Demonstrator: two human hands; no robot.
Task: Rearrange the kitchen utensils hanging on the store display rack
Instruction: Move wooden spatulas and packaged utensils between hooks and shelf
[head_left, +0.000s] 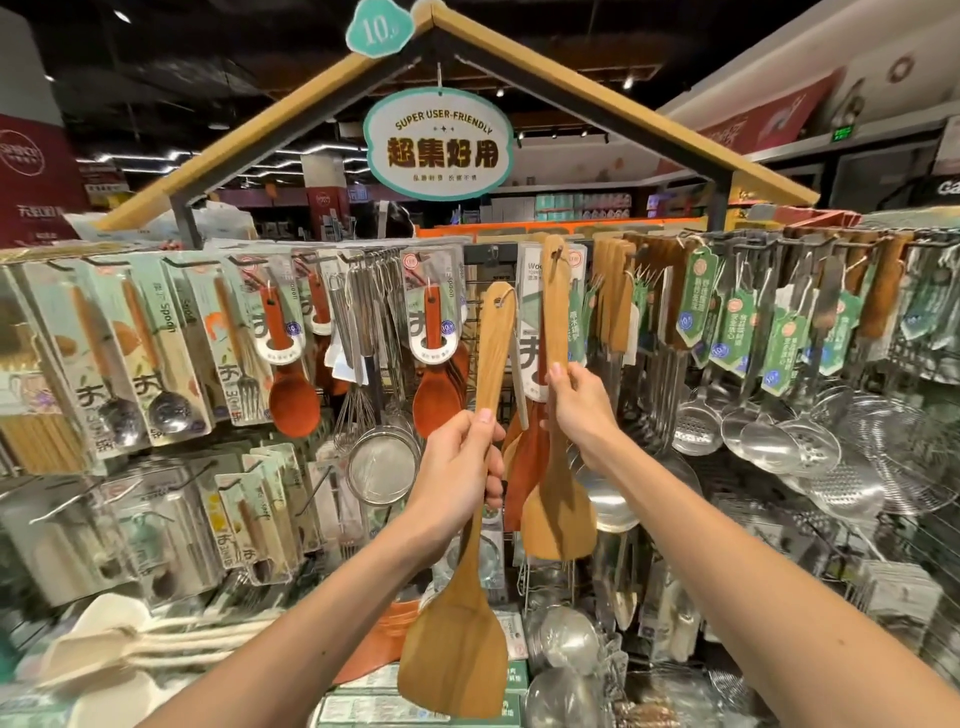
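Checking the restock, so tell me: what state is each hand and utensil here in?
left hand: grips left spatula
right hand: grips right spatula
left spatula: off the rack, tilted, blade down
right spatula: blade down, top at a hook; hooked or not, unclear
red spoons: hanging, packaged
whisk: hanging
strainer: hanging

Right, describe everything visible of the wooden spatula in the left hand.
The wooden spatula is one piece of golden-brown wood with visible grain: a slim handle widening to a broad flat blade. A string loop hangs at the handle's top. It stands nearly upright, blade down, apparently free of the rack and in front of it. The left hand grips its handle at mid-length.
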